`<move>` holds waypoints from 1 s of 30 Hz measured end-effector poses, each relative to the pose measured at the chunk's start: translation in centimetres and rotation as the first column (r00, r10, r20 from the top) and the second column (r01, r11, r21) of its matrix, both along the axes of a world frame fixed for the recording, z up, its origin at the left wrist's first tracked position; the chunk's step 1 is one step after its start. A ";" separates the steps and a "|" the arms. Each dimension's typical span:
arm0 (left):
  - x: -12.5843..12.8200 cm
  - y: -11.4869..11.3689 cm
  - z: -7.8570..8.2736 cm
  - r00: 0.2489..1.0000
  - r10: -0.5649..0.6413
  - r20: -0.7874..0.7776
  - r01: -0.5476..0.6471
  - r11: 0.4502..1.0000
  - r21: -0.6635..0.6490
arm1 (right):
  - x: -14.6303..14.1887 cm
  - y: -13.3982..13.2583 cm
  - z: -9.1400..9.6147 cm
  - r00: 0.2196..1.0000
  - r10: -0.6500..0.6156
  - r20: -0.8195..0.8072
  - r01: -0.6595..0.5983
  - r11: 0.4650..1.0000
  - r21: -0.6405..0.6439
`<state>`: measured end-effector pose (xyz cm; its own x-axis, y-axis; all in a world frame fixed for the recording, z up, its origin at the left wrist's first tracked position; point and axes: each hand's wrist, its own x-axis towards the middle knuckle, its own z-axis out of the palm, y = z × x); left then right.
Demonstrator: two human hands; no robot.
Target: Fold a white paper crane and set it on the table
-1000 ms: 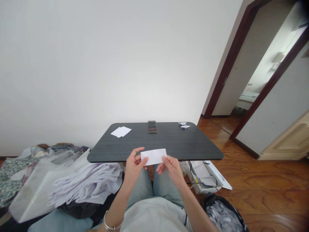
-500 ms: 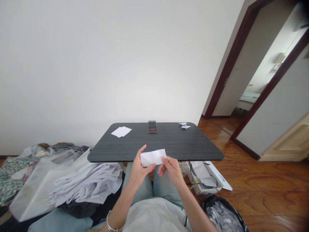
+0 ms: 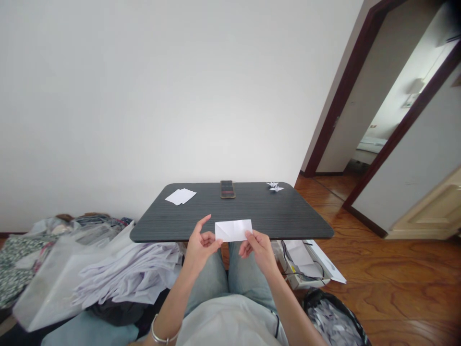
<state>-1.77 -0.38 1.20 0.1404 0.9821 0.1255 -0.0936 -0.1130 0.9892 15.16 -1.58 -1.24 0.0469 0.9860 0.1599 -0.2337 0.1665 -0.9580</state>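
Note:
A folded white paper strip (image 3: 233,230) is held just over the near edge of the dark table (image 3: 281,216). My right hand (image 3: 260,250) pinches its lower right corner. My left hand (image 3: 200,245) is at the paper's left end, thumb and fingers pinching its lower left corner, index finger raised. Creases show on the paper's face. My lap in grey jeans is below.
On the table's far side lie white paper sheets (image 3: 180,196), a phone (image 3: 227,189) and small folded paper cranes (image 3: 275,187). Left of me is a heap of bags and cloth (image 3: 90,269). A bin with paper scraps (image 3: 333,322) and a doorway (image 3: 382,125) are on the right.
The paper has shifted slightly right and up and now sits level. My left hand slid to its left corner and the index finger lifted.

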 end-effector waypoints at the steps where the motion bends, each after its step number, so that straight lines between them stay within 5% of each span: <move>1: -0.1 0.0 0.0 1.000 0.002 -0.001 -0.002 1.000 -0.001 | 0.0 0.1 -0.1 1.000 -0.007 -0.003 0.007 1.000 0.001; 25: -1.3 0.3 0.5 0.999 0.026 0.040 -0.026 1.000 -0.004 | 0.4 0.3 -0.1 0.997 -0.072 -0.011 0.072 0.997 -0.012; 30: 0.4 0.2 -0.5 0.994 -0.101 -0.045 0.100 0.995 -0.024 | -0.3 -0.4 0.4 0.998 -0.050 0.042 0.050 0.999 0.002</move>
